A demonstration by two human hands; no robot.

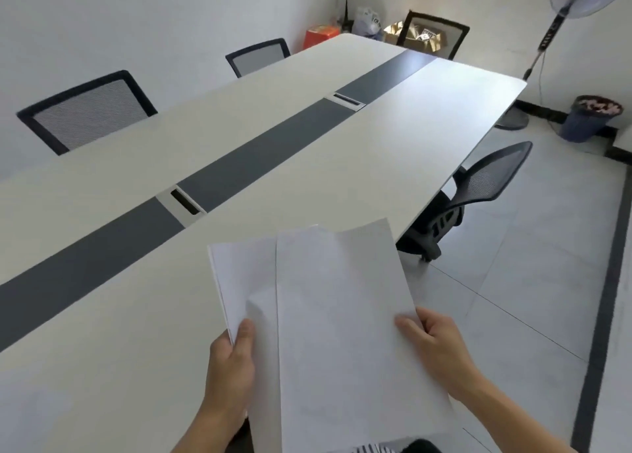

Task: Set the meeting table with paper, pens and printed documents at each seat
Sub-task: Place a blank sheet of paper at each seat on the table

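A long white tabletop fills most of the view, running away toward the far corner of the room, with a dark grey strip down its middle and two cable slots set into that strip. Its surface carries no paper or pens in view. Two mesh-backed chairs stand along the far left side, one at the far end, and one is tucked partly under the right edge. A standing fan rises near the right wall, beside a dark bin on the tiled floor.

Closest to the camera, a stack of white paper is held in the air above the near edge of the tabletop. The left hand is closed on the stack's lower edge, thumb on top. The right hand pinches the right edge of a single sheet, which lies over the stack and is shifted to the right of it.
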